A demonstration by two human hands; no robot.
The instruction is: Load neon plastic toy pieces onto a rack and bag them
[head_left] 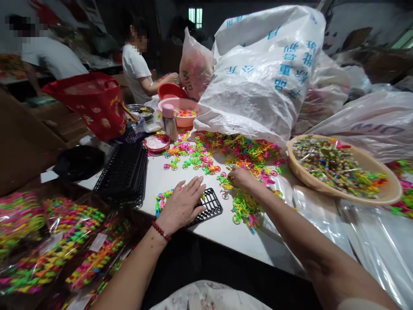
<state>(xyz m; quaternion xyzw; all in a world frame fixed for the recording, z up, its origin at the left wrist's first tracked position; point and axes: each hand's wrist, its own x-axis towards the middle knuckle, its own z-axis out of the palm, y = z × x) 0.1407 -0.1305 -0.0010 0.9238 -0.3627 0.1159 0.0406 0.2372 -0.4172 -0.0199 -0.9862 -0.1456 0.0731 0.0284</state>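
Note:
My left hand lies over a black plastic grid rack, its fingers stretched out and spread. Small bright plastic toys fill the rack's left part, partly hidden under that hand. To the right, my right hand reaches into loose toy bicycles in pink, green, yellow and orange. Its fingers are bent together at the edge of the heap; whatever is between them is hidden. More loose toys lie below the right wrist, near the table's front edge.
Stacked black racks stand at left, near a red bag and a flask. A large white sack spills toys from behind. At right are a peach basin and clear plastic bags. Two people work beyond.

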